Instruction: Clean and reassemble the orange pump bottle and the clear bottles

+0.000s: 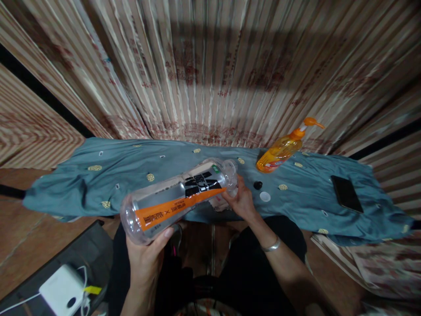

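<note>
A large clear plastic bottle (158, 193) with an orange, black and silver label lies tilted across both hands, its neck up to the right. No liquid shows inside it. My left hand (148, 254) is wrapped around its base from below, thumb along the near side. Closed around the neck end is my right hand (241, 199), with a bracelet on the wrist. The mouth is partly hidden by reflections and fingers. Just right of that hand, a small black cap (258, 185) and a white disc (265, 196) lie on the cloth. A pale crumpled piece (219, 203) shows under the bottle.
A pump bottle (278, 153) of orange liquid stands at the back right of the table's patterned teal cloth (177, 153). A dark phone (346, 193) lies at the right. Curtains (210, 79) hang behind. At lower left, a white device (62, 289) with cables sits on a dark surface.
</note>
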A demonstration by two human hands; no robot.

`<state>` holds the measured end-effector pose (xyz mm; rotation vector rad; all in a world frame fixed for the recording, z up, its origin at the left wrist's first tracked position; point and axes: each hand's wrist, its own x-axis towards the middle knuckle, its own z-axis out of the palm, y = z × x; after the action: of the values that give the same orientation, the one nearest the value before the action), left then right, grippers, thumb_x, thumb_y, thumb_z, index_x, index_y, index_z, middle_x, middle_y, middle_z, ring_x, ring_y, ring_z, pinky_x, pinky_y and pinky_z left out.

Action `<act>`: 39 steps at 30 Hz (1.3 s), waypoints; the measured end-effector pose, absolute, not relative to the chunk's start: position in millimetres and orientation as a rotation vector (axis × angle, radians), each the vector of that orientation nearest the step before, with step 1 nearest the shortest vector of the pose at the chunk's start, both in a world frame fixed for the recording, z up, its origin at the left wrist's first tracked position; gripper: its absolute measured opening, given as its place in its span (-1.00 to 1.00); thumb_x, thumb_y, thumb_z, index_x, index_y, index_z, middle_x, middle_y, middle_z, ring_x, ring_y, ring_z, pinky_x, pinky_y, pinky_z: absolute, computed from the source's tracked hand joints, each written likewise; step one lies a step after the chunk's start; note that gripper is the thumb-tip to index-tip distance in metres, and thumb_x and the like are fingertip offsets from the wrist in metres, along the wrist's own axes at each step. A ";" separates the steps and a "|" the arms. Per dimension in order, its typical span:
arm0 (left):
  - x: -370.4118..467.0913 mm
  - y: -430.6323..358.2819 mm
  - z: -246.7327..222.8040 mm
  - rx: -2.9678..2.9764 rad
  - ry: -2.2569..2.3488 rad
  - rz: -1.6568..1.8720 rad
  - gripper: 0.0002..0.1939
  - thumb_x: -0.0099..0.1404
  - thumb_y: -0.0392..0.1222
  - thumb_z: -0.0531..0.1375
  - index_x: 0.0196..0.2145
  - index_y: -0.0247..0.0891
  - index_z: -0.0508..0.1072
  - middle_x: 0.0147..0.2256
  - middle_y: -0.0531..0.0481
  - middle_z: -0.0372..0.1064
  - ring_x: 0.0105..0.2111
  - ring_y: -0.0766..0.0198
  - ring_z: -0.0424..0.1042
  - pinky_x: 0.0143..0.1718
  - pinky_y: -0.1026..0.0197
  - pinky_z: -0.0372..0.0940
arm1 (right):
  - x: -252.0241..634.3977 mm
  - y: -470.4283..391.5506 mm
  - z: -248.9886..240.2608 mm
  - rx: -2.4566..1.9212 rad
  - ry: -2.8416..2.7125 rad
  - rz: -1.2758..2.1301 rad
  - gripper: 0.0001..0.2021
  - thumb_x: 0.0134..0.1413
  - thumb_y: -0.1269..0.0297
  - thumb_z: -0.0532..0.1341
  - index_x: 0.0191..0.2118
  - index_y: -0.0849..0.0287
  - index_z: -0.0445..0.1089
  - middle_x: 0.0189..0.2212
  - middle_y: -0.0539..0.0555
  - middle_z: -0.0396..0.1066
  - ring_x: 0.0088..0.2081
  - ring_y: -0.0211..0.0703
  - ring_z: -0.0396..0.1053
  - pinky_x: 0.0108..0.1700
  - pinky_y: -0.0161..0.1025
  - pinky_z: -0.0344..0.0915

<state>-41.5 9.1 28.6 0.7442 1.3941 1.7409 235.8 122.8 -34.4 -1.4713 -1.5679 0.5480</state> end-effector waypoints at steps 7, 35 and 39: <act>-26.4 6.1 39.3 0.722 1.362 1.792 0.41 -0.12 0.03 0.81 0.62 -0.04 0.37 0.30 -0.23 0.63 0.16 -0.18 0.71 0.43 -0.37 0.51 | 236.0 122.0 -34.4 -1.495 -1.574 0.555 -0.28 0.15 0.02 0.46 0.38 0.14 0.43 -0.03 0.25 0.78 -0.08 0.38 0.79 -0.02 0.23 0.75; -32.9 6.3 34.7 0.698 1.380 1.757 0.43 -0.18 -0.01 0.80 0.60 -0.04 0.38 0.28 -0.24 0.64 0.21 -0.33 0.70 0.39 -0.43 0.54 | 235.0 121.9 -30.7 -1.503 -1.545 0.599 -0.26 0.10 0.03 0.46 0.38 0.13 0.44 -0.01 0.25 0.78 -0.05 0.38 0.80 0.04 0.25 0.75; -33.0 6.0 34.4 0.721 1.399 1.754 0.40 -0.14 0.00 0.79 0.60 -0.05 0.36 0.25 -0.21 0.64 0.18 -0.28 0.71 0.38 -0.40 0.56 | 235.2 122.0 -30.2 -1.504 -1.540 0.593 -0.28 0.08 0.05 0.48 0.35 0.10 0.46 -0.02 0.22 0.79 -0.06 0.38 0.80 0.02 0.23 0.75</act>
<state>-33.0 6.0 34.4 0.7214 1.3988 1.7544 235.2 122.0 -30.2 -1.5036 -1.5398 0.5934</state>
